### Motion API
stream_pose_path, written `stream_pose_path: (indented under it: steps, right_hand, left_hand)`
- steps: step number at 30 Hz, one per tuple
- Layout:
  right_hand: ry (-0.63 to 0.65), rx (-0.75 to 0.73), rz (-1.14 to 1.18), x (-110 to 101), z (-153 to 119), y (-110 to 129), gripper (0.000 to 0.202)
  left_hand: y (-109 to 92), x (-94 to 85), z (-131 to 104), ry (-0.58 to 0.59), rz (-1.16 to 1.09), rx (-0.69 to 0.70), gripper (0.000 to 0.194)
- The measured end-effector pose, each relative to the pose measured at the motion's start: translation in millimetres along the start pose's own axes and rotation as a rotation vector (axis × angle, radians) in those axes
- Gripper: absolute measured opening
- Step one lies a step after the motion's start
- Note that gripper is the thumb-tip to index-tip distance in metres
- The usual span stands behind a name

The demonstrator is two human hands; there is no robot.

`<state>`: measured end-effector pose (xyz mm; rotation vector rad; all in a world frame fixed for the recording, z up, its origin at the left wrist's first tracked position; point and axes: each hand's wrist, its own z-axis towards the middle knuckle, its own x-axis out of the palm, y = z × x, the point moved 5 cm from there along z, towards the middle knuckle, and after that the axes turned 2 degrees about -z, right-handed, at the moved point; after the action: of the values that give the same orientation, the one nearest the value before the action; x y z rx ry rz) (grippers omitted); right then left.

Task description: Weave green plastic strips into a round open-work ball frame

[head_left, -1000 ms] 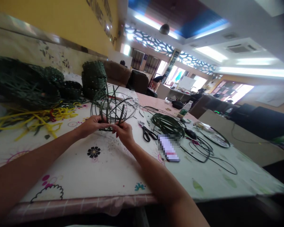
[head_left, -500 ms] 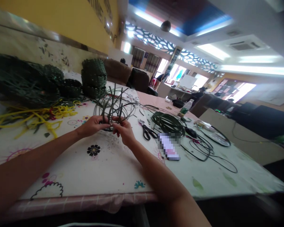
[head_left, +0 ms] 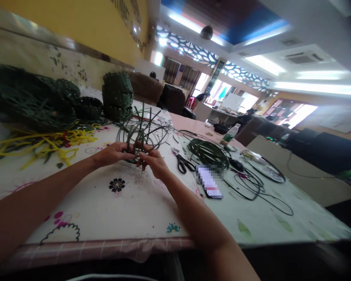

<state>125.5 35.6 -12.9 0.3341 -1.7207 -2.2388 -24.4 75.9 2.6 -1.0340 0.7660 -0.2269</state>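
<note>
A partly woven basket of dark green strips (head_left: 143, 130) stands on the flowered tablecloth (head_left: 105, 210), its loose strips rising and curling outward. My left hand (head_left: 115, 153) grips its left side, with thumb and fingers closed on the strips. At the near right side, my right hand (head_left: 152, 159) pinches the weave close to the left fingertips. The fingers partly hide the basket's lower part. Black-handled scissors (head_left: 183, 163) lie to the right of my right hand, and beyond them is a coil of green strip (head_left: 207, 151).
Finished green baskets (head_left: 117, 93) and yellow strips (head_left: 64, 142) are at the left. On the right are a phone (head_left: 210, 181), a bottle (head_left: 231, 133), a black mouse (head_left: 236, 164) and loose loops (head_left: 259, 187). A person (head_left: 197, 100) bends in the background.
Both hands keep hold of the basket, and the fingers have shifted slightly on the strips. The whole view has moved a little.
</note>
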Motion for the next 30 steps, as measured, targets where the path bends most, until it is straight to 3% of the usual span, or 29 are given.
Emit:
stream_pose_path:
  steps: [3,7,11,17,22,25,30]
  right_hand:
    - [0.013,-0.039,-0.149,2,-1,5,0.046]
    - [0.035,-0.131,-0.541,3,-3,16,0.034]
    - [-0.120,-0.283,-0.856,-3,-3,28,0.016]
    - [-0.367,-0.240,-0.789,-15,-3,24,0.019]
    - [-0.503,-0.271,-0.794,-13,-7,29,0.012]
    - [-0.522,-0.339,-0.835,-9,-10,34,0.013]
    - [-0.551,-0.288,-0.907,-8,-8,31,0.031]
  left_hand:
    - [-1,0.6,1,0.031,-0.025,0.018,0.021]
    - [-3,3.9,0,0.081,-0.040,0.030,0.018]
    - [-1,7.0,0,0.016,-0.149,-0.030,0.019]
    - [4,5.1,1,-0.309,-0.352,-0.050,0.029]
    - [4,5.7,1,-0.418,-0.390,-0.071,0.036]
    - [1,5.7,0,-0.439,-0.393,-0.064,0.035]
    - [-4,6.9,-1,-0.498,-0.314,-0.045,0.031]
